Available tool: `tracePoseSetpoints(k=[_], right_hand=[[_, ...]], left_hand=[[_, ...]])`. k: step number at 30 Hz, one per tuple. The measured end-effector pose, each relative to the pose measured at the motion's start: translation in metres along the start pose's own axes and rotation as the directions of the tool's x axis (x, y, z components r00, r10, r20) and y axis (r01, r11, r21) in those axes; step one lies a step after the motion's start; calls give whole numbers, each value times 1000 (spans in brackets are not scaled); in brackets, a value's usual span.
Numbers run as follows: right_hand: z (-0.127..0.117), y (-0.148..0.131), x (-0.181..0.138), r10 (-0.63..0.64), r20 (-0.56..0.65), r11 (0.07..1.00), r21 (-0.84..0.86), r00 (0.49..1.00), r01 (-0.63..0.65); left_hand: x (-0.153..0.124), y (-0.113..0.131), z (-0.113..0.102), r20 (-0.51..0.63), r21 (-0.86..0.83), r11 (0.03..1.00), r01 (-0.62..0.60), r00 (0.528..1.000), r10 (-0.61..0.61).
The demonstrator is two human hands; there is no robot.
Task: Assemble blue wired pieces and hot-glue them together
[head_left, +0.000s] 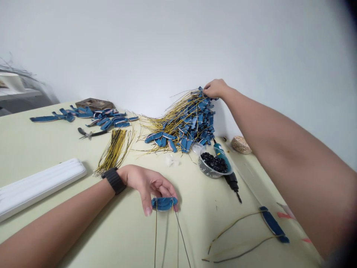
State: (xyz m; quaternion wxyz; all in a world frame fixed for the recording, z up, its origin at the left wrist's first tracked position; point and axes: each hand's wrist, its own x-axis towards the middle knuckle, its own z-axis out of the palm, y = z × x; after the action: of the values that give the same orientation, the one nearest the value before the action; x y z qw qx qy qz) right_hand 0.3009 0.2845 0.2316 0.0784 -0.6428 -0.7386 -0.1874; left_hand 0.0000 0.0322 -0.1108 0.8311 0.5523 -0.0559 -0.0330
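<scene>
My left hand, a black band on its wrist, grips a small blue fabric strip between thumb and fingers. Two thin yellow and dark cords hang from this strip toward the near edge. At the top of a tall heap of blue fabric strips with cords, my right hand has its fingers closed on a blue fabric strip; the fingertips are partly hidden. Another corded blue strip lies alone at the lower right, below my right forearm.
A clear tub of small black pieces stands beside a teal and black pen-shaped tool. Leftward lie a cord bundle, pliers, more blue strips, a wooden block and a long white case. A wall rises behind.
</scene>
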Motion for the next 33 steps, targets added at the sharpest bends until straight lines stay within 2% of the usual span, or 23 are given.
tracePoseSetpoints(k=[4, 12, 16, 20, 24, 28, 31, 33], right_hand=[[3, 4, -1, 14, 29, 1000, -22, 999, -13], [-3, -2, -9, 36, 104, 999, -30, 994, -34], [-16, -5, -14, -14, 68, 999, -28, 998, 16], [-39, -10, -28, 0, 89, 1000, -27, 996, 2], [-61, -15, -51, 8, 84, 1000, -2, 996, -8], [-73, -18, -85, -11, -33, 999, 34, 999, 12], [-76, -25, -123, -43, -130, 995, 85, 991, 54], [-76, -36, -158, -100, -174, 982, 141, 980, 126]], left_hand=[[-3, 3, 8, -75, 41, 999, 10, 997, -7], [-2, 14, 15, -68, 27, 999, 29, 997, -27], [-2, 14, 16, -70, 28, 1000, 8, 998, -6], [0, 12, 16, -67, 20, 1000, -4, 998, 5], [-1, 15, 18, -64, 14, 1000, 7, 998, -6], [-4, 27, 25, -110, 56, 997, 49, 993, -43], [-6, 38, 32, -140, 98, 994, 52, 989, -37], [-8, 45, 37, -158, 122, 991, 55, 987, -35]])
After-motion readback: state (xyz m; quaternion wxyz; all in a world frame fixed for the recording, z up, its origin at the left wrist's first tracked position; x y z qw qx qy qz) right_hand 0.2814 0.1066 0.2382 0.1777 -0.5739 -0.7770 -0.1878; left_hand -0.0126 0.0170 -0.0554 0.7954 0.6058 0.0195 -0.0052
